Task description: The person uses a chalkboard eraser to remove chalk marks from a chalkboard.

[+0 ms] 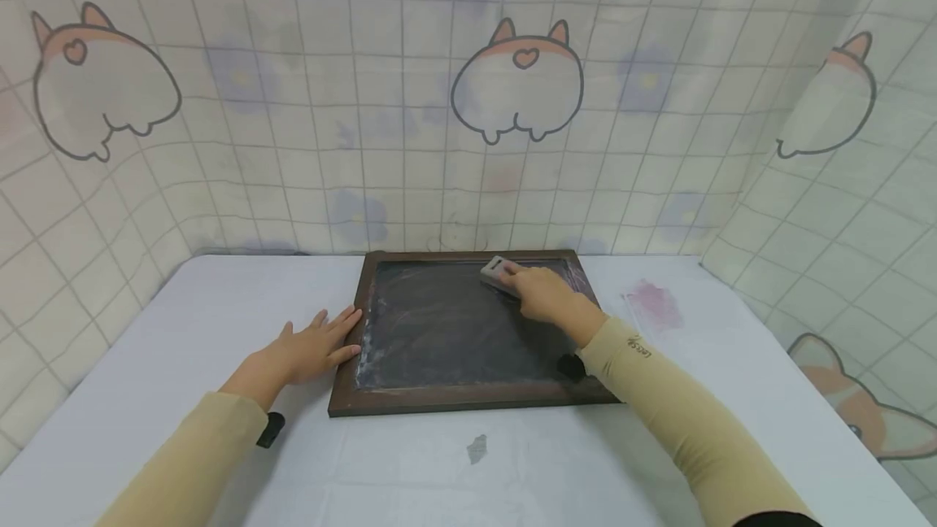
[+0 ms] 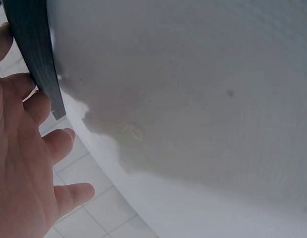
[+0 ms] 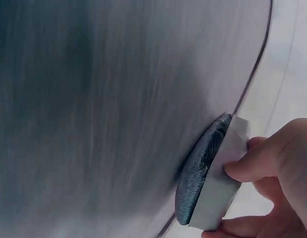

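A blackboard (image 1: 446, 332) in a dark brown wooden frame lies on the white table, with chalk smears along its left and right edges. My right hand (image 1: 543, 293) grips a grey-white chalkboard eraser (image 1: 498, 273) near the board's far side. In the right wrist view, the dark felt side of the eraser (image 3: 213, 178) presses against the board, with my thumb and fingers around its light back. Spread out, my left hand (image 1: 311, 352) touches the board's left frame with its fingertips. The left wrist view shows these fingers (image 2: 37, 106) against the dark frame edge (image 2: 37, 54).
The white table (image 1: 410, 470) carries a grey patch (image 1: 477, 449) in front of the board and a pink stain (image 1: 654, 304) to its right. Behind and at both sides hangs a gridded curtain (image 1: 395, 145) with cartoon dogs.
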Demonstrator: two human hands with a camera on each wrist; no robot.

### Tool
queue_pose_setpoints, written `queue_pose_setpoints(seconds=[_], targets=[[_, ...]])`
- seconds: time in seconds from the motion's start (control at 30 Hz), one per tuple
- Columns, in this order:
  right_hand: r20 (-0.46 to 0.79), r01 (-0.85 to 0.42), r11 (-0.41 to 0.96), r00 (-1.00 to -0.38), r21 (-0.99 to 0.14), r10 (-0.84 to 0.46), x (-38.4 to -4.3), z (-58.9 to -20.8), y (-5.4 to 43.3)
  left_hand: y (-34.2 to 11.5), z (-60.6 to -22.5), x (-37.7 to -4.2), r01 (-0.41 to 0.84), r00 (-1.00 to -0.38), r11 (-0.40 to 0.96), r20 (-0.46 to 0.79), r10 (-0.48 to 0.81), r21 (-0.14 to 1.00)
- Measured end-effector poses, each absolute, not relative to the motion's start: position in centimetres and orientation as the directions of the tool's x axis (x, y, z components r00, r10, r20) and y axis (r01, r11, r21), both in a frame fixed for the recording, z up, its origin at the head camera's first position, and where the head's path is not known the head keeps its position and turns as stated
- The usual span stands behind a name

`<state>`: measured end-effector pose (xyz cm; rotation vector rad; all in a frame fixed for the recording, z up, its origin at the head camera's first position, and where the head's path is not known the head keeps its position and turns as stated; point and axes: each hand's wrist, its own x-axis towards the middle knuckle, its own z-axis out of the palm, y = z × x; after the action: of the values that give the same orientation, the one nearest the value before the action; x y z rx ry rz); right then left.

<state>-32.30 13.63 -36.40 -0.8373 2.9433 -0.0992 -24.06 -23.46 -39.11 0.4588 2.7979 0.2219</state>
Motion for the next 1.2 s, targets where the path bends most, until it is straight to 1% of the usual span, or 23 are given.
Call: queue_pose_setpoints(seconds=[0.07,0.13,0.23,0.27,0.4,0.47,0.53,0.6,0.67,0.73,0.8,0.83,0.93,1.03,1.1,1.2], targets=[[-0.075,-0.452,0.89,-0.887,-0.069,-0.456,-33.4,-36.3,15.2,-23.4,-39.1,-24.1,0.289,-0.904,0.937,-0.265,0.335,0.197],[-0.088,-0.385,0.917,-0.915,-0.1,-0.394,-34.2,-36.4,16.3,-23.4,-39.1,-24.1,0.289,-0.905,0.937,-0.265,0.334,0.195],[-0.089,-0.342,0.929,-0.93,-0.139,-0.356,-34.8,-36.8,17.3,-23.3,-39.1,-24.1,0.288,-0.905,0.938,-0.266,0.333,0.193],[-0.094,-0.337,0.928,-0.931,-0.157,-0.354,-34.8,-36.9,17.3,-23.3,-39.1,-24.1,0.287,-0.905,0.938,-0.267,0.332,0.195],[-0.073,-0.407,0.905,-0.906,-0.128,-0.417,-33.8,-37.2,15.8,-23.4,-39.0,-24.1,0.281,-0.904,0.938,-0.272,0.329,0.202],[-0.058,-0.47,0.872,-0.875,-0.134,-0.481,-32.6,-37.1,14.3,-23.5,-38.9,-24.0,0.276,-0.905,0.939,-0.273,0.326,0.204],[-0.04,-0.543,0.826,-0.831,-0.154,-0.554,-30.8,-37.0,12.6,-23.5,-38.9,-24.0,0.275,-0.907,0.939,-0.268,0.324,0.206],[-0.028,-0.631,0.759,-0.766,-0.162,-0.643,-28.8,-37.0,11.0,-23.5,-39.0,-23.9,0.276,-0.907,0.939,-0.267,0.325,0.205],[-0.026,-0.713,0.68,-0.687,-0.17,-0.726,-26.7,-36.9,9.8,-23.5,-39.0,-23.9,0.28,-0.907,0.938,-0.265,0.328,0.205],[-0.015,-0.781,0.607,-0.612,-0.144,-0.791,-25.0,-36.9,8.9,-23.4,-39.0,-23.9,0.284,-0.906,0.937,-0.261,0.332,0.205],[-0.005,-0.818,0.56,-0.565,-0.129,-0.825,-23.9,-36.9,8.5,-23.3,-39.0,-23.9,0.284,-0.907,0.937,-0.259,0.331,0.202],[0.001,-0.827,0.55,-0.554,-0.12,-0.832,-23.6,-36.9,8.5,-23.3,-39.0,-23.9,0.284,-0.908,0.937,-0.258,0.331,0.203],[0.023,-0.824,0.558,-0.563,-0.102,-0.826,-23.4,-37.0,9.1,-23.3,-38.9,-23.8,0.279,-0.908,0.938,-0.262,0.328,0.207],[0.043,-0.806,0.577,-0.586,-0.134,-0.809,-24.1,-37.1,10.6,-23.3,-38.9,-23.8,0.279,-0.905,0.937,-0.268,0.329,0.209],[0.058,-0.78,0.606,-0.62,-0.157,-0.783,-24.8,-37.2,12.0,-23.3,-39.0,-23.8,0.282,-0.905,0.936,-0.265,0.332,0.209],[0.058,-0.708,0.677,-0.699,-0.2,-0.713,-26.4,-37.3,14.6,-23.3,-38.9,-23.8,0.286,-0.905,0.935,-0.262,0.335,0.208]])
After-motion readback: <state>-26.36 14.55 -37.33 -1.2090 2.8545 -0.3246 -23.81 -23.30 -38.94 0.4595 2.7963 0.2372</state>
